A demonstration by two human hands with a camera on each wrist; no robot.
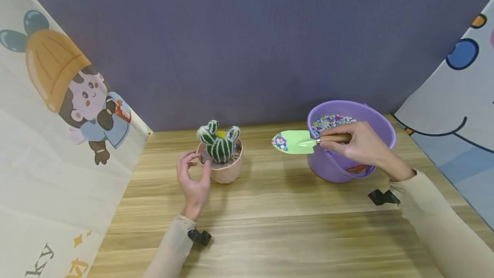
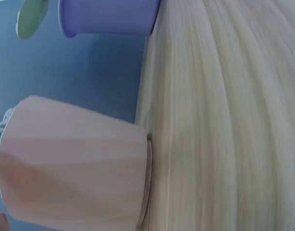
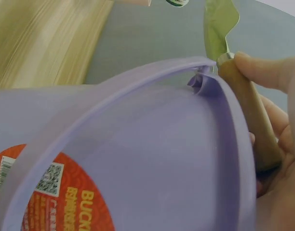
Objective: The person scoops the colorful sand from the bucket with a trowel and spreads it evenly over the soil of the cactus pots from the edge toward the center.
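A trowel with a green blade [image 1: 299, 142] and wooden handle [image 3: 253, 115] is held by my right hand [image 1: 360, 143] over the purple bucket's left rim. Small multicoloured pellets [image 1: 279, 142] lie at the blade's tip, which points left. More pellets [image 1: 332, 122] lie inside the bucket [image 1: 332, 168]. My left hand [image 1: 196, 183] grips the left rim of a pale pink flowerpot [image 1: 225, 174] with curved fingers and thumb. In the pot a green-and-white striped cactus [image 1: 221, 148] stands upright, with a few coloured pellets beside it on the right.
Pot and bucket stand apart on a wood-grain table [image 1: 270, 226], near the dark blue back wall [image 1: 251, 46]. The bucket's handle [image 3: 85, 110] hangs down at its front, across a red label [image 3: 85, 197]. Printed white panels [image 1: 46, 183] flank both sides.
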